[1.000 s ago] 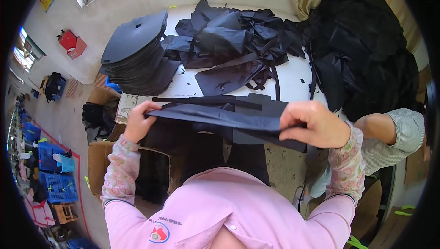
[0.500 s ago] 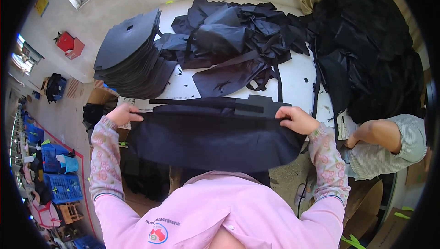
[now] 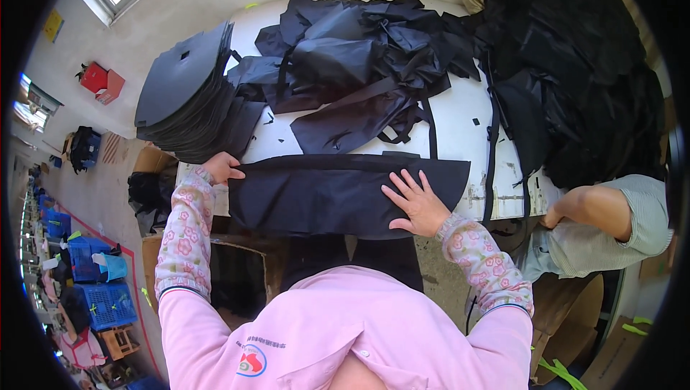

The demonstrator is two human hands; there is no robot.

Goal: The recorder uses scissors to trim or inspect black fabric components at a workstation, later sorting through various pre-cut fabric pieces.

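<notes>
A wide black fabric piece lies along the near edge of the white table, its lower part hanging over the edge. Its upper left corner is pinched between the thumb and fingers of my left hand. My right hand rests flat on the right part of the cloth, fingers spread. Behind the cloth's upper edge, a bit of a dark grey panel shows; most of it is covered.
A tall stack of dark grey panels stands at the table's left. Crumpled black fabric covers the back of the white table. A large black heap rises at right, near another person's arm. An open carton sits below left.
The black fabric went from being held up by both hands to lying on the table edge. My right hand let go of its corner and moved left, flattening onto it.
</notes>
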